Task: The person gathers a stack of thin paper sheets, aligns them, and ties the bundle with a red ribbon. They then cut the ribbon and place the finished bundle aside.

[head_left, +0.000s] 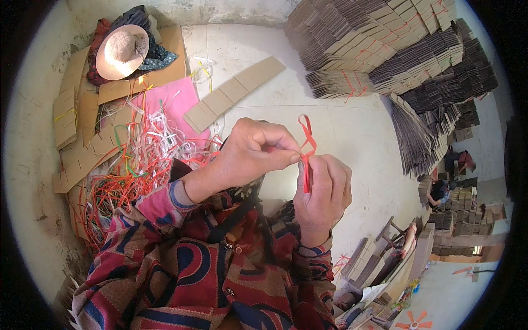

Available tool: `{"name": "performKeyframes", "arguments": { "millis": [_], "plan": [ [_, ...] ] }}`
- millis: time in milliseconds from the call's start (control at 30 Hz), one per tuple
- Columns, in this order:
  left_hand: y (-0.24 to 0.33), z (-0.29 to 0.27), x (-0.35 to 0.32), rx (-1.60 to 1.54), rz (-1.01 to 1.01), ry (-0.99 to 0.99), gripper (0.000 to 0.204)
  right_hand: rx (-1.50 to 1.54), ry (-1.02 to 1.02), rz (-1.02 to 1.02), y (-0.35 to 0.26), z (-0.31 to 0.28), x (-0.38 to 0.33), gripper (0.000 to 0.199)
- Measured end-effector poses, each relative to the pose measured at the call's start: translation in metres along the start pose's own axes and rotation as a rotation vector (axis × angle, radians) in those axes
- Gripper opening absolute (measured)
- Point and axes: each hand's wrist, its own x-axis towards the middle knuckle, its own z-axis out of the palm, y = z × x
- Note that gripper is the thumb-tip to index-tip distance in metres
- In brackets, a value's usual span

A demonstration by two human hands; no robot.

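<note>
Between my two hands is a thin red plastic strap, looped at the top, with a doubled length hanging down along the right fingers. My left hand pinches it between thumb and forefinger from the left side. Close beside it, my right hand has its fingers curled round the lower part of the strap. The fingertips of both hands nearly meet where the strap crosses itself. Whether a knot sits there is too small to tell.
A tangled heap of red, white and green straps lies at left by a pink sheet. A slit cardboard strip rests on the floor. Bundled cardboard stacks stand at right. A straw hat lies on clothes. Another person is far right.
</note>
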Motion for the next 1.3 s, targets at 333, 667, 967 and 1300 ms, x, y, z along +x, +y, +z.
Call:
{"name": "performKeyframes", "arguments": {
  "millis": [333,667,967,1300],
  "plan": [
    [-0.01,0.001,-0.001,-0.427,-0.069,-0.076,0.01,1.434,-0.013,1.051,-0.003,0.004,-0.007,0.012],
    [0.0,-0.02,0.001,-0.261,-0.041,-0.071,0.019,0.876,-0.06,0.62,-0.002,0.004,0.006,0.01],
    [0.007,-0.019,-0.004,0.146,0.11,-0.014,0.018,0.579,-0.069,0.38,-0.009,0.012,0.005,0.015],
    [0.006,-0.017,-0.005,-0.12,-0.112,-0.023,0.011,0.859,-0.136,0.493,-0.001,0.013,0.006,0.014]
  ]
}}
